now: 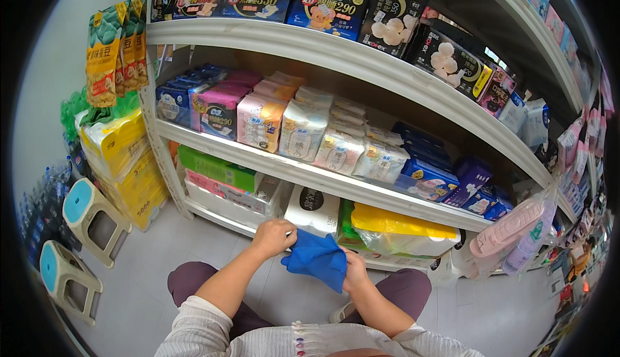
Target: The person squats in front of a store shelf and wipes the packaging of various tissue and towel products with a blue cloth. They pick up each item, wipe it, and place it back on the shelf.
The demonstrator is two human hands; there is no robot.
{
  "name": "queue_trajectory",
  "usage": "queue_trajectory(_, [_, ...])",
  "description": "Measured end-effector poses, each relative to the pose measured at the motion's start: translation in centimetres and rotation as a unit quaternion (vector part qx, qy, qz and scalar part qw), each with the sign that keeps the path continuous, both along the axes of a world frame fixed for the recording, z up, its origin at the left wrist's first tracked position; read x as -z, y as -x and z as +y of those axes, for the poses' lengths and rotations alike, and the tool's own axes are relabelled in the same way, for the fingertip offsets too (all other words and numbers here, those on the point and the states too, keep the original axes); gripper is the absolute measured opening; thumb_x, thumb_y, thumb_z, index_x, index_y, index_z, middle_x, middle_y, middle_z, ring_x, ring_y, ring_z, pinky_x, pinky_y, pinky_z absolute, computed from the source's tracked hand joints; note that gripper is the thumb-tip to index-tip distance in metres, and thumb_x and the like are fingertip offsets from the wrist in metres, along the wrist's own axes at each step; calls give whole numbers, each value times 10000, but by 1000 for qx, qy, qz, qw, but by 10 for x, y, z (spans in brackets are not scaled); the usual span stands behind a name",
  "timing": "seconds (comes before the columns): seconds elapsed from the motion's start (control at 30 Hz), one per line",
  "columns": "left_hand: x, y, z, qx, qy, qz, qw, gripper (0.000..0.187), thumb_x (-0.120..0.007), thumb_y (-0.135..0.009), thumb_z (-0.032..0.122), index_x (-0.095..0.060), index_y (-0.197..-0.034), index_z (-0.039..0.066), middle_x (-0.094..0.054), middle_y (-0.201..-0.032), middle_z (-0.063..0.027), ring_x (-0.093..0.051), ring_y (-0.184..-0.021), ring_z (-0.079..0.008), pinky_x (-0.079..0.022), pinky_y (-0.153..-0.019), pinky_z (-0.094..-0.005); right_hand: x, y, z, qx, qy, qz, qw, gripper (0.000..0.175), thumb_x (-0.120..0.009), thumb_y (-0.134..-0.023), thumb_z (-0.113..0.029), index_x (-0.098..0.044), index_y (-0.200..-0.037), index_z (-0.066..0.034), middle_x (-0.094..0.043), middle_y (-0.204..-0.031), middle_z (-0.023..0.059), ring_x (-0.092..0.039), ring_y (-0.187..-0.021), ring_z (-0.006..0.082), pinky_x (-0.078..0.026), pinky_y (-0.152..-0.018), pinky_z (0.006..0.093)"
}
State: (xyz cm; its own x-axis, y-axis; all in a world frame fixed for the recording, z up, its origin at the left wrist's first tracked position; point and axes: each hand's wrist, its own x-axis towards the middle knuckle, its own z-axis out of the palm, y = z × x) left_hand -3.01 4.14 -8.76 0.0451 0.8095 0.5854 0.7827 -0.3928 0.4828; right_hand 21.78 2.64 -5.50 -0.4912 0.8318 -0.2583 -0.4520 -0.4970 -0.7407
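Observation:
A folded blue cloth point(317, 259) is stretched between my two hands, above my lap. My left hand point(273, 237) pinches its upper left edge, and my right hand point(355, 268) grips its right side; some of those fingers are hidden behind the fabric. Just beyond the cloth stands a white store shelf unit point(223, 146). A white toilet-paper pack point(313, 210) with a dark round label sits on its bottom shelf. Right of that pack lies a yellow-topped paper pack point(404, 224) in clear plastic.
Sanitary-pad packs point(302, 129) fill the middle shelf, with boxed pads point(329, 8) above. Two plastic stools point(92, 216) stand at left near yellow bulk packs point(128, 163) and dark bottles point(46, 207). Snack bags point(116, 52) hang on the shelf's left end. Wrapped slippers point(506, 228) hang at right.

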Motion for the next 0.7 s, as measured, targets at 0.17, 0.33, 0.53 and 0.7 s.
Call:
queue_trajectory(0.17, [4, -7, 0, -2, 25, -18, 1000, 181, -648, -829, 220, -754, -851, 74, -732, -897, -99, -680, -839, -321, -558, -759, -420, 7, -13, -4, -15, 3, -50, 999, 523, -403, -861, -29, -516, -1357, 89, -629, -1260, 189, -637, -1123, 289, -499, -1018, 389])
queue_trajectory(0.33, [-1, -13, -3, -12, 55, -22, 998, 204, -659, -859, 259, -760, -882, 83, -737, -919, -98, -680, -844, -328, -559, -776, -401, 16, -15, -1, 19, -19, -46, 999, 425, -426, -932, -70, -549, -1322, 46, -644, -1221, 171, -646, -1096, 264, -520, -985, 385])
queue_trajectory(0.53, [-18, -33, -25, 130, 96, -152, 975, 386, -772, -820, 321, -677, -1107, 81, -658, -1105, -114, -646, -961, -314, -536, -862, -381, 19, -1, -4, 34, -18, -11, 999, 475, -398, -986, -83, -429, -1453, -1, -590, -1311, 133, -603, -1169, 233, -489, -1015, 369])
queue_trajectory(0.7, [-2, -53, -35, 193, 141, -96, 966, 374, -783, -803, 251, -645, -1084, 46, -622, -1057, -115, -634, -977, -321, -515, -900, -372, 31, 14, -16, 4, -20, -36, 999, 517, -399, -1041, -164, -314, -1535, -38, -495, -1436, 101, -515, -1287, 233, -397, -1106, 399])
